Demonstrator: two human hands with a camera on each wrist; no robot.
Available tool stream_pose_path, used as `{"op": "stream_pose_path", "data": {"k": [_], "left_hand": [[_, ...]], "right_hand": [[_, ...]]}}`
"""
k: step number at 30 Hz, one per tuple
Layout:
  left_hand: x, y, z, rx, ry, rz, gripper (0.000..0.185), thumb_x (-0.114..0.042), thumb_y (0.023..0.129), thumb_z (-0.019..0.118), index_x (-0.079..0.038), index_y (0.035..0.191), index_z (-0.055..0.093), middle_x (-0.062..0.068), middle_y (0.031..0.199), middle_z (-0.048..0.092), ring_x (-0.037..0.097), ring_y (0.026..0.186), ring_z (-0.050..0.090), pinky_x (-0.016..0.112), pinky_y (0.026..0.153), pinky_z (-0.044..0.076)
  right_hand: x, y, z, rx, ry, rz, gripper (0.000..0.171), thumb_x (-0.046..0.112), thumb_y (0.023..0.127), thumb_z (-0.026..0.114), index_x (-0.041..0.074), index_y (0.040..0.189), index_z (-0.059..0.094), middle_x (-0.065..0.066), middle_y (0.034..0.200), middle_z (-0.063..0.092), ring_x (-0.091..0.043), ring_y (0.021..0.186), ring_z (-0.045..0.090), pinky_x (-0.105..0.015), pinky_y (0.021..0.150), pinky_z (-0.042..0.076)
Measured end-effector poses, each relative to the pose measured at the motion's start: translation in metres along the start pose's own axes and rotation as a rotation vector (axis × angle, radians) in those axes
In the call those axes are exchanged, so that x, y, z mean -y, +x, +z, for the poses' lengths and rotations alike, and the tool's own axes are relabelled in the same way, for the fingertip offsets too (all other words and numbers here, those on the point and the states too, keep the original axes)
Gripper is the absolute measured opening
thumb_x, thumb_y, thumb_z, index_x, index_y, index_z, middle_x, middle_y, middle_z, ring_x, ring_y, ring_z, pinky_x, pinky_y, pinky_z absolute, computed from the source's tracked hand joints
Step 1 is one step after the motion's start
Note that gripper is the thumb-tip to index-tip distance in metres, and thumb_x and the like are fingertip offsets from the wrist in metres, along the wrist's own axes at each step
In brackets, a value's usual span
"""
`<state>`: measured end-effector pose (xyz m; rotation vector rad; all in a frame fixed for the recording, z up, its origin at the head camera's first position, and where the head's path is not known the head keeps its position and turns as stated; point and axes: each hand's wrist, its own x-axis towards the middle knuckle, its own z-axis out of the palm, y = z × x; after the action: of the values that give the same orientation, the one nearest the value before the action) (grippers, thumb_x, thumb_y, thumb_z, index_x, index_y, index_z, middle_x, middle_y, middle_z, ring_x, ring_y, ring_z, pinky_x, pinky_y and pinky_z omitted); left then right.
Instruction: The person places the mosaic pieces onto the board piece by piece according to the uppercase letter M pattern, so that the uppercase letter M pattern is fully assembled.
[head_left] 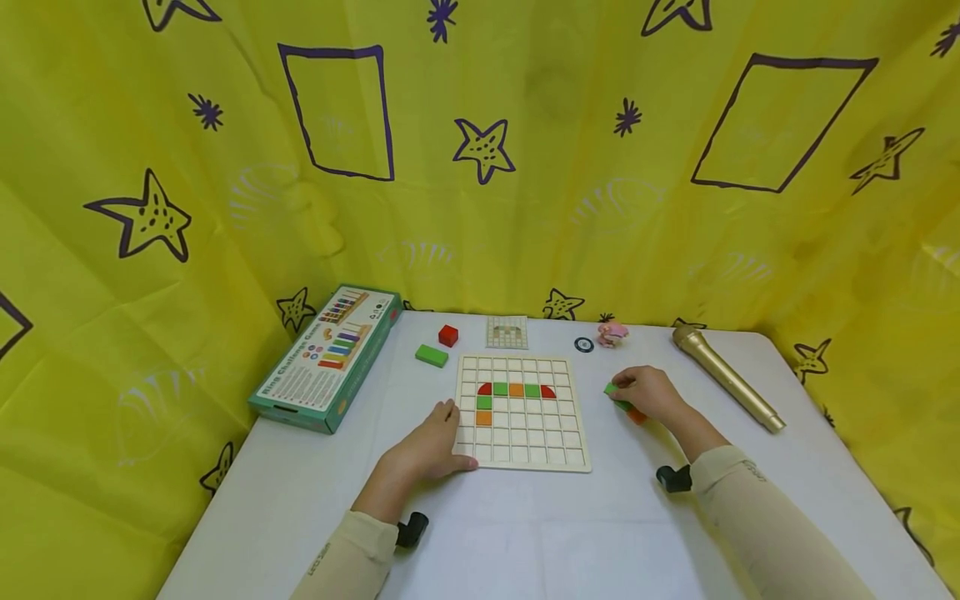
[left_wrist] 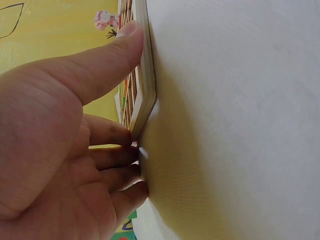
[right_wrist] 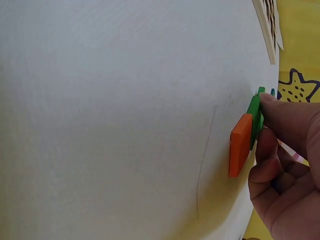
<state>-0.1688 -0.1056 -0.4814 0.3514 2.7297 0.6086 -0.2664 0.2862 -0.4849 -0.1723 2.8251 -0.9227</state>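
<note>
— Across the white table (head_left: 525, 533) we see a yellow curtain (head_left: 525, 208) with drawn stars and squares closing us in on all sides. On the table lie a game box (head_left: 326, 360), a red block (head_left: 448, 335), a green block (head_left: 431, 355), a small card (head_left: 507, 332), a pink figure (head_left: 612, 333) and a gold microphone (head_left: 726, 377).

— From the head view our left hand (head_left: 429, 448) rests with relaxed fingers at the near left corner of the grid board (head_left: 522, 410). Our left wrist view adds that the thumb (left_wrist: 100, 65) lies along the board's edge.

— Our right hand (head_left: 648, 394) sits just right of the board, over coloured pieces. Only the right wrist view shows its fingers pinching a green tile (right_wrist: 255, 117), with an orange tile (right_wrist: 240, 145) lying flat against it on the table.
</note>
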Motion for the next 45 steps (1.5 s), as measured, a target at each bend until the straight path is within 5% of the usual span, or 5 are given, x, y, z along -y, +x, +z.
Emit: {"op": "stream_pose_path", "data": {"k": [8,28,45], "left_hand": [[-0.002,-0.001,-0.002,0.004,0.01,0.002,0.104,-0.045,0.084,0.08,0.008,0.155,0.026,0.021,0.164,0.02,0.034,0.152,0.016,0.044,0.118,0.028],[-0.002,-0.002,-0.004,-0.001,0.016,0.014,0.104,-0.044,0.083,0.081,0.01,0.154,0.027,0.023,0.163,0.022,0.036,0.151,0.018,0.045,0.118,0.029],[-0.003,-0.001,-0.003,0.001,0.004,-0.002,0.104,-0.043,0.083,0.082,0.008,0.154,0.027,0.022,0.163,0.022,0.035,0.151,0.018,0.045,0.118,0.028]], "right_hand": [[0.003,0.001,0.0,0.006,0.003,0.034,0.03,0.014,0.089,0.077,-0.005,0.111,0.072,-0.017,0.102,0.071,-0.026,0.089,0.061,-0.035,0.076,0.052],[0.01,0.0,0.004,-0.086,-0.036,-0.083,0.013,0.011,0.09,0.076,0.004,0.101,0.077,-0.012,0.099,0.073,-0.029,0.093,0.062,-0.048,0.086,0.051],[0.027,0.005,0.009,-0.055,0.032,-0.117,0.013,0.011,0.092,0.074,0.004,0.102,0.078,-0.011,0.101,0.074,-0.028,0.095,0.064,-0.047,0.087,0.053]]}}
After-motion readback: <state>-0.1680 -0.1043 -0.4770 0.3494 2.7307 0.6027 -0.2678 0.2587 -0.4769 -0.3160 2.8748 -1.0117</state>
